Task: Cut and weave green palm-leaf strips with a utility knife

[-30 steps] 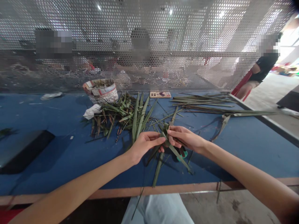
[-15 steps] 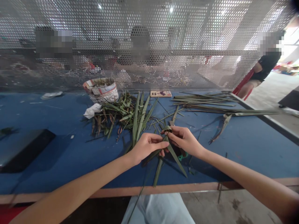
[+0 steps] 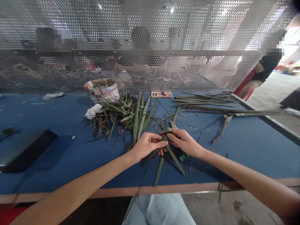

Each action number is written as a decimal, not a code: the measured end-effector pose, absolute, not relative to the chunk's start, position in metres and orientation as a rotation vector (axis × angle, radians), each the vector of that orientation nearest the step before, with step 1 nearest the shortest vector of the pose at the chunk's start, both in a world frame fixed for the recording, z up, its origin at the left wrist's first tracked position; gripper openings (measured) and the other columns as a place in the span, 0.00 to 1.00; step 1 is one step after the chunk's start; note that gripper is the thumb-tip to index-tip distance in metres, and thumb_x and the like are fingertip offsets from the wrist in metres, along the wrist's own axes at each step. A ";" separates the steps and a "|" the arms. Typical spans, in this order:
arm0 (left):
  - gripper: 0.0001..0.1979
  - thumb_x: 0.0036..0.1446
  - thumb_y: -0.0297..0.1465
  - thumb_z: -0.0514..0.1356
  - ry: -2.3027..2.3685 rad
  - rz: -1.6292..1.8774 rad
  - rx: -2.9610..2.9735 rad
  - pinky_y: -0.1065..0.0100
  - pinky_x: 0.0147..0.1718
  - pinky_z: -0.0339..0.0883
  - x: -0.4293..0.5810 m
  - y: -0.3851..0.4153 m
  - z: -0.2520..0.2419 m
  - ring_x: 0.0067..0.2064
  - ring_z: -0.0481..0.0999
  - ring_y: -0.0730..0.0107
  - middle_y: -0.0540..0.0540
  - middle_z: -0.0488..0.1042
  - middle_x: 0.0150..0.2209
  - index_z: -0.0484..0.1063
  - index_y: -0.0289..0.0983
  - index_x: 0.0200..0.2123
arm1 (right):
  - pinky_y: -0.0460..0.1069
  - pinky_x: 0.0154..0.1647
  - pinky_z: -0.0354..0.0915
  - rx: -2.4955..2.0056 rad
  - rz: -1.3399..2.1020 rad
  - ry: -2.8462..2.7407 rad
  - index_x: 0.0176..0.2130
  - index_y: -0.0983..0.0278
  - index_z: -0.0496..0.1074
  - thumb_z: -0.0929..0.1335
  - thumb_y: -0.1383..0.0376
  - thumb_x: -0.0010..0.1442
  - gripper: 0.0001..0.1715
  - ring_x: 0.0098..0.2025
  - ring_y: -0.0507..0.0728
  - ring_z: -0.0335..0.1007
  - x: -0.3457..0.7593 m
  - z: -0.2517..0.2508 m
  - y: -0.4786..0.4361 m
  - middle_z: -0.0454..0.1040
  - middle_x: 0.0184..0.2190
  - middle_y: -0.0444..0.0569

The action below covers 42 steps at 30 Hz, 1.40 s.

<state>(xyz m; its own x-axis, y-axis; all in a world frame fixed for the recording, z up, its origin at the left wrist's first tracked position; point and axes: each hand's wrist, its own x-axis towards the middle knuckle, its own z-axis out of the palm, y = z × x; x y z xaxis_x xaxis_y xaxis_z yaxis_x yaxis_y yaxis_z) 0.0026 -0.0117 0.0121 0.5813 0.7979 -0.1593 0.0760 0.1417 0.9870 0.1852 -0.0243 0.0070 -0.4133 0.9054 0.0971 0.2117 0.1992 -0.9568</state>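
Note:
Between both hands is a piece of folded green leaf strips, with a small loop at its top and long strip ends hanging down. My left hand pinches its lower left side between thumb and fingers. My right hand grips the looped strip on the right, thumb and fingertips pressed together. One strip end slants down to the right and another points toward the table's front edge. Beneath my right hand a green-handled tool shows only partly; a blade-like piece shows above the hand.
A heap of cut leaves lies left of centre beside a paper-covered basket. A phone rests near the perforated screen. Long leaves lie at right, a black box at left. A person sits beyond the right edge.
My hands stay close together on the leaf piece, with only slight finger movement. The loop at the top has turned a little, and the hanging strip end has shifted slightly left.

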 end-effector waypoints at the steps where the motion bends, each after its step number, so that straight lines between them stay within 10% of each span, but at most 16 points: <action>1: 0.13 0.47 0.37 0.68 0.835 0.638 1.321 0.73 0.25 0.67 0.003 -0.011 0.011 0.23 0.73 0.74 0.47 0.76 0.24 0.74 0.31 0.25 | 0.44 0.23 0.54 -1.078 1.139 -1.842 0.39 0.67 0.69 0.59 0.53 0.65 0.20 0.23 0.48 0.55 0.186 0.006 -0.025 0.63 0.23 0.42; 10: 0.12 0.47 0.35 0.68 0.819 0.790 1.169 0.74 0.26 0.66 -0.001 -0.002 0.005 0.24 0.73 0.76 0.47 0.76 0.26 0.75 0.32 0.29 | 0.44 0.24 0.55 -1.197 0.546 -2.198 0.42 0.64 0.70 0.57 0.62 0.67 0.15 0.21 0.50 0.57 0.193 0.000 -0.025 0.67 0.23 0.45; 19: 0.12 0.53 0.37 0.64 0.885 0.901 1.210 0.75 0.24 0.61 -0.006 0.006 0.007 0.25 0.69 0.78 0.50 0.71 0.23 0.75 0.32 0.30 | 0.42 0.21 0.54 -1.052 0.803 -2.218 0.60 0.69 0.60 0.59 0.65 0.64 0.25 0.20 0.48 0.54 0.193 0.006 -0.027 0.64 0.19 0.40; 29: 0.09 0.51 0.32 0.65 0.782 0.840 1.152 0.73 0.26 0.62 -0.005 0.006 0.008 0.27 0.71 0.76 0.48 0.72 0.26 0.75 0.31 0.30 | 0.44 0.23 0.65 -0.982 1.199 -1.919 0.62 0.66 0.57 0.60 0.62 0.65 0.27 0.23 0.50 0.68 0.193 0.006 -0.024 0.72 0.25 0.45; 42: 0.09 0.52 0.34 0.64 0.807 0.902 1.199 0.74 0.25 0.61 -0.005 0.002 0.007 0.26 0.69 0.78 0.48 0.73 0.26 0.73 0.32 0.28 | 0.41 0.14 0.58 -0.982 1.346 -1.805 0.62 0.68 0.59 0.61 0.63 0.63 0.29 0.15 0.47 0.57 0.192 0.002 -0.025 0.60 0.15 0.36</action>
